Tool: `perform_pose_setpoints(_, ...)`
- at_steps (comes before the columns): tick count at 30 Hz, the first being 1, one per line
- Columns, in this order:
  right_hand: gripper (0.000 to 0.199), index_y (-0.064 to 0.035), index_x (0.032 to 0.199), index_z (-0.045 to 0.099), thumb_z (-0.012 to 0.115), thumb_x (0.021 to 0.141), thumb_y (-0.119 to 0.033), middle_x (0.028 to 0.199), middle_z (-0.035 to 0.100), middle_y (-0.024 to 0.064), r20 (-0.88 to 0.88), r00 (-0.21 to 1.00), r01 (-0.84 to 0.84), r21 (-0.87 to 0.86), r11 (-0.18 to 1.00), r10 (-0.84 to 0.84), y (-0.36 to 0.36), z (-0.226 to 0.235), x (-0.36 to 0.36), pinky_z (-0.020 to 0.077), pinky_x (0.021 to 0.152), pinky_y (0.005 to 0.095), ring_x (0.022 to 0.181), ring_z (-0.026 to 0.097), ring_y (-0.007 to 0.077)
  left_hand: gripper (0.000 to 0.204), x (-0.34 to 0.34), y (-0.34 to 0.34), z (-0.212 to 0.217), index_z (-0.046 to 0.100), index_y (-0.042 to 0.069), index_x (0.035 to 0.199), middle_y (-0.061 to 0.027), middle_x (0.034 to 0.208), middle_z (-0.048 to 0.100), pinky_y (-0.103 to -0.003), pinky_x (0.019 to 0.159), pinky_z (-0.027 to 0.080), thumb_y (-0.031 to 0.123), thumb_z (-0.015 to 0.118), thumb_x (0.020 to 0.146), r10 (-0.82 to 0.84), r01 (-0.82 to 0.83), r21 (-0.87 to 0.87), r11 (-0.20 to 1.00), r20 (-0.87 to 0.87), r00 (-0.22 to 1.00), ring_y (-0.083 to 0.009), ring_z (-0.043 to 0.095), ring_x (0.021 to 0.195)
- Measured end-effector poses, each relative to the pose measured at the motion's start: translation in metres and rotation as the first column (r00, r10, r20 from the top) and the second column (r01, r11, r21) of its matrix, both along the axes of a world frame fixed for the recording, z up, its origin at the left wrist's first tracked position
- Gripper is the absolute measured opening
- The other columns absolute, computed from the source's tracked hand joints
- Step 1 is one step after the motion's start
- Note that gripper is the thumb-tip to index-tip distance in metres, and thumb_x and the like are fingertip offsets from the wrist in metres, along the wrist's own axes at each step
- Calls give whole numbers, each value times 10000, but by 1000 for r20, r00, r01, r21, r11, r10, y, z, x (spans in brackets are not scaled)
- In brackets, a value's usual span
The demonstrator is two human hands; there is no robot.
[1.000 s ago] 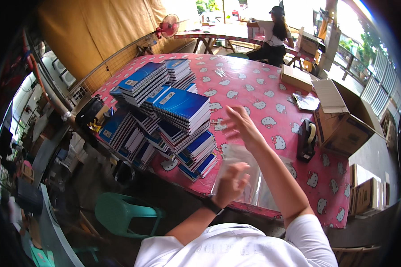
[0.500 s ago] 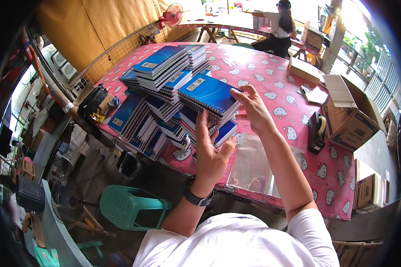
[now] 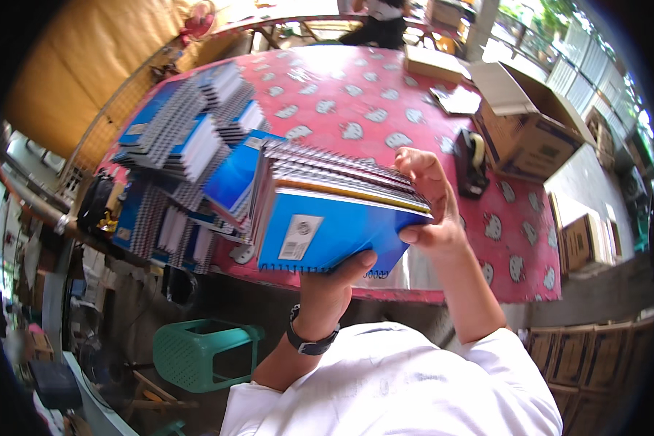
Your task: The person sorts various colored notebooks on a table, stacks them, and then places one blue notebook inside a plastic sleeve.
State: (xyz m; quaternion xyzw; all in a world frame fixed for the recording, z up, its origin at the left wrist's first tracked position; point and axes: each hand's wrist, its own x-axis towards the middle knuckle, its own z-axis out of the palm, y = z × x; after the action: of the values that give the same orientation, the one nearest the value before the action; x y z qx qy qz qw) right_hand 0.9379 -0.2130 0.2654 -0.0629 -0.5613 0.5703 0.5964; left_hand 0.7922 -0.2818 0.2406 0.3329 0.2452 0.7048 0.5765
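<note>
The bundle of notebooks (image 3: 327, 211), blue-covered and spiral-bound, is held up in the air above the near edge of the desk (image 3: 414, 109), close to the person's chest. The left hand (image 3: 334, 287) supports it from below, thumb pressed against the lower edge of the front cover, fingers hidden behind. The right hand (image 3: 429, 200) clamps the right end, fingers curled over the top edges and thumb underneath. Both grips are closed on the bundle.

Risk noted: the notebooks are loose, stacked one on another and not bound together. Judged from the fanned top edges, a slack right grip would likely let the upper ones slide off sideways. The bundle tilts slightly down to the left, so any slip would probably run toward the piles of notebooks (image 3: 189, 152) on the desk's left, which already lean unevenly and could topple. A tape dispenser (image 3: 471, 161) and an open cardboard box (image 3: 523, 123) stand well apart on the right.
</note>
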Motion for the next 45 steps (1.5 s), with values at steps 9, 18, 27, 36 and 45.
perform_pose_setpoints(9,776,-84,1243,424,701,520,-25,1136,450,86,856,369,430,187,883,-361,-1,-150,109,266,997,372,1093,387,256,677,38,80,-164,480,22,1168,-77,1038,607,-309,836,474,91,826,590,-253,331,-31,943,-712,654,-144,578,944)
perform_pose_setpoints(18,631,-73,1238,425,643,646,-84,1179,480,127,913,223,358,248,900,-340,4,-215,137,317,917,453,1108,399,317,767,64,78,-199,347,39,1221,-137,1035,577,-366,845,460,235,821,651,-140,243,2,970,-813,566,-249,578,985)
perform_pose_setpoints(27,224,-73,945,656,611,754,-181,851,540,68,711,-436,525,699,485,-552,61,-232,183,375,810,400,910,475,240,700,65,137,-207,503,-103,1108,-178,1000,622,-322,785,505,368,786,673,-593,193,-669,717,-441,674,-213,623,917)
perform_pose_setpoints(36,22,-63,713,614,634,702,-58,815,539,47,662,-257,610,676,413,-704,50,-210,166,372,793,371,898,485,227,789,71,117,-190,578,-94,1004,-237,967,633,-353,817,477,584,717,625,-515,-41,-547,836,-809,284,-295,631,921)
perform_pose_setpoints(45,145,-24,857,603,675,733,-48,791,615,100,693,180,878,208,432,-699,52,-224,155,483,659,338,717,600,249,846,54,127,-208,547,-108,1034,-237,950,630,-363,779,501,587,752,597,-506,-27,-601,799,-696,510,-292,637,893)
